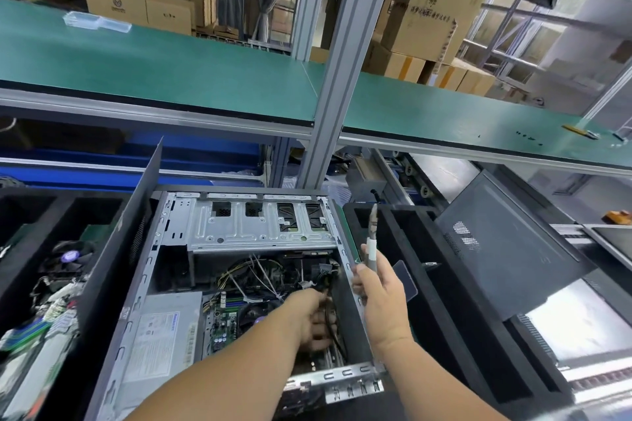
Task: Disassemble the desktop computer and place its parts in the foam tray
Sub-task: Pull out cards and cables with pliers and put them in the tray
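The open desktop computer case lies on its side in front of me, showing a silver drive cage, a power supply, a motherboard and loose cables. My left hand reaches down inside the case at its right side, fingers curled among black cables. My right hand is raised above the case's right wall and grips a pair of cutting pliers, tip pointing up. A black foam tray stands right of the case.
Another black foam tray on the left holds a fan, boards and other parts. A detached dark side panel leans at the right. A green shelf and an aluminium post rise behind the case.
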